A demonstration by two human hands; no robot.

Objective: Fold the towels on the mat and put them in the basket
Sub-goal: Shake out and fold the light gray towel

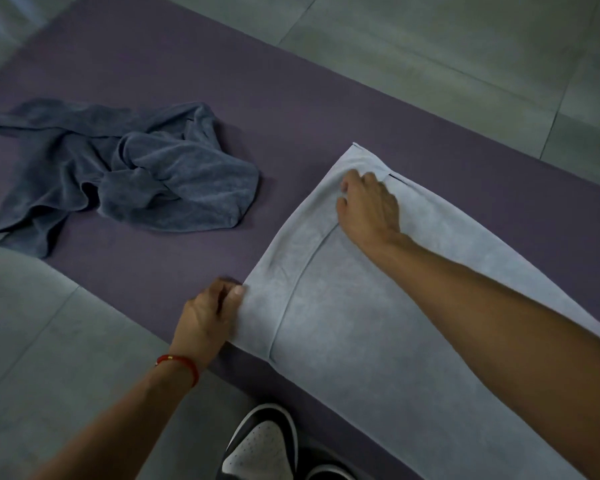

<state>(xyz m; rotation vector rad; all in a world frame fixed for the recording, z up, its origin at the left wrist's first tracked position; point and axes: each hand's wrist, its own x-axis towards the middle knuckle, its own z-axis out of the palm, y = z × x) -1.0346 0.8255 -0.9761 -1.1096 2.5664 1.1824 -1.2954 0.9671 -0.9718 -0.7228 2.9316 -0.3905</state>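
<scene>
Nearest, a shoe point(262, 441) stands at the mat's near edge. On the purple mat point(222, 74) the pale towel point(361, 341) lies spread, seemingly doubled once. The left hand point(207, 313) pinches its near-left corner; farther off, the right hand point(368, 202) curls its fingers on the far corner. Far left, a dark towel point(136, 168) lies crumpled, unfolded. No basket shows; most work remains.

- The mat point(291, 109) runs across the floor point(430, 46), upper left to lower right of the frame.
- A crumpled towel point(136, 174) lies on it at left.
- A flat towel point(378, 341) lies on it at right.
- A shoe point(260, 445) stands at the bottom edge.
</scene>
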